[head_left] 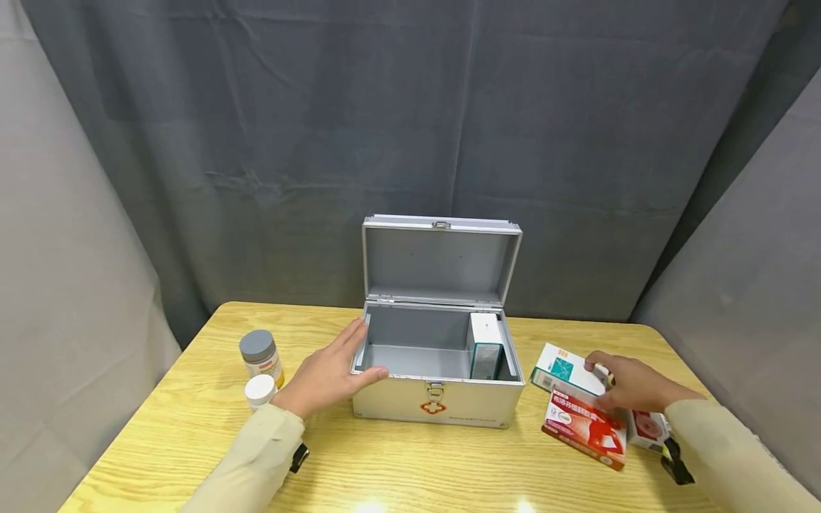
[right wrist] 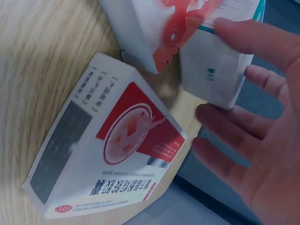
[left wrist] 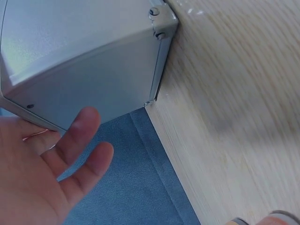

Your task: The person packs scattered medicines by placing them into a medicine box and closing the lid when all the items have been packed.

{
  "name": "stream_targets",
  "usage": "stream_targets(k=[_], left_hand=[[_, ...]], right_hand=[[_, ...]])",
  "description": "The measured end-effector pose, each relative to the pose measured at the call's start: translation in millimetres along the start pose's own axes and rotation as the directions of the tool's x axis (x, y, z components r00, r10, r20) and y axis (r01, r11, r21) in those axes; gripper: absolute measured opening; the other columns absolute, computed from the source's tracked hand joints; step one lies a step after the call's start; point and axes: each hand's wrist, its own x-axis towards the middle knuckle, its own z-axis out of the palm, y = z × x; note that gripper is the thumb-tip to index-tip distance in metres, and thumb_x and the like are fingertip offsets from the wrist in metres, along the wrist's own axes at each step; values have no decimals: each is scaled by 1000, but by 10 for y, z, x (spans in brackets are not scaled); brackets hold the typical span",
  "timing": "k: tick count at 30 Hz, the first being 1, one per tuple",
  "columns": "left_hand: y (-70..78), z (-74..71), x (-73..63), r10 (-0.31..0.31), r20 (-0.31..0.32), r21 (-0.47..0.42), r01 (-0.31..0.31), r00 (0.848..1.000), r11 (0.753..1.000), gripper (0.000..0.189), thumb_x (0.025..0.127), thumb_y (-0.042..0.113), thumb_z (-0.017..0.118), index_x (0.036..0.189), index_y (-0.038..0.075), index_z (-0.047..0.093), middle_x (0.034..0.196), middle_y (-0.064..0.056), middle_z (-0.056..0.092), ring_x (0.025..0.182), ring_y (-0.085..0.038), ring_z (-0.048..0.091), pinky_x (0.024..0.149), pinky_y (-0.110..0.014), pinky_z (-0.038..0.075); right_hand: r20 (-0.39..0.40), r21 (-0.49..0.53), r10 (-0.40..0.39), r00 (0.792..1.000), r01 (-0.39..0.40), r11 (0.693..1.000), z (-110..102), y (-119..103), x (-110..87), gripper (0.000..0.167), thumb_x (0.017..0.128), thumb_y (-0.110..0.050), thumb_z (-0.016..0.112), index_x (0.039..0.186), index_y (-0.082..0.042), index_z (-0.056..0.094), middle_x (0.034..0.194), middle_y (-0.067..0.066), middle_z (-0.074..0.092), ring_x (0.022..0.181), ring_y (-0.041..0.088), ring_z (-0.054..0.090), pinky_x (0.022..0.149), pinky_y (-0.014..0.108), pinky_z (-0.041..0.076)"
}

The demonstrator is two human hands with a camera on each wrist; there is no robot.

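Observation:
A silver first-aid case stands with its lid raised. On its left rim rests my left hand, fingers straight and thumb spread toward the front edge; in the left wrist view, fingers lie beside the case's side wall. At the right of the table my right hand grips the end of a white and green medicine box, thumb on one edge and fingers on the other. A red medicine box lies just in front of it. Below the right wrist is a white and red medicine box.
Inside the case, a white and green box stands upright at the right end. Left of the case are a grey-capped bottle and a white-capped bottle. A grey curtain hangs behind the wooden table.

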Motion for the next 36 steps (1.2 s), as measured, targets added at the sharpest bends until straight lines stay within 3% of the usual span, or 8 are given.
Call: stream_targets(k=[7,12,16,18,21,25,30,36], left_hand=[[18,-18,3,-18,21,-3,18,1000,1000,97,87,75,50,159,16,24,169,1,14,141,-34,46,106,-55,46],[17,-9,-1,-24,26,-13,24,999,1000,97,88,75,50,159,17,22,169,2,13,142,-35,44,107,-55,45],[2,7,-3,-22,23,-5,22,999,1000,97,87,76,49,159,17,22,169,2,13,143,-34,44,107,-55,45],[-4,11,-2,-18,21,-4,18,1000,1000,98,87,77,48,159,16,22,169,1,14,143,-33,44,108,-55,45],[-6,7,-4,-10,15,-3,10,1000,1000,97,88,76,48,159,16,22,169,1,14,142,-34,44,107,-54,45],[-13,6,-9,-5,11,-1,5,1000,1000,96,89,74,49,159,15,22,169,-1,15,142,-34,45,107,-55,46],[-7,9,-13,-8,15,-4,8,1000,1000,96,89,74,49,160,16,21,169,1,13,142,-34,44,107,-55,46],[-1,4,-7,-4,7,-15,4,1000,1000,96,89,73,50,160,15,21,169,1,13,143,-34,42,109,-55,44]], right_hand=[[-179,-78,-99,979,86,993,-8,-21,-53,54,78,-34,81,122,-11,62,112,16,64,90,25,60,73,43,52],[-230,-98,-122,966,102,990,-45,-92,-75,55,80,-39,79,125,-10,64,123,25,61,102,38,62,81,58,54],[-280,-89,-128,951,107,990,-86,-174,-64,58,81,-39,79,126,-6,63,125,26,61,109,43,61,86,63,51],[-312,-76,-126,942,107,991,-118,-221,-56,59,80,-37,80,124,-2,61,120,23,64,105,39,62,85,60,52],[-345,-60,-116,932,101,993,-167,-299,-49,57,78,-35,81,116,0,57,105,16,64,90,29,60,75,46,52],[-349,-71,-119,929,101,992,-204,-387,-48,47,78,-35,82,104,-6,55,91,6,58,78,17,50,66,31,40],[-345,-104,-153,926,124,987,-229,-427,-46,39,79,-33,81,101,-11,58,91,3,60,76,15,49,64,28,38],[-365,-181,-206,908,148,972,-254,-500,-35,37,79,-31,80,103,-9,62,89,3,64,71,14,49,62,30,41]])
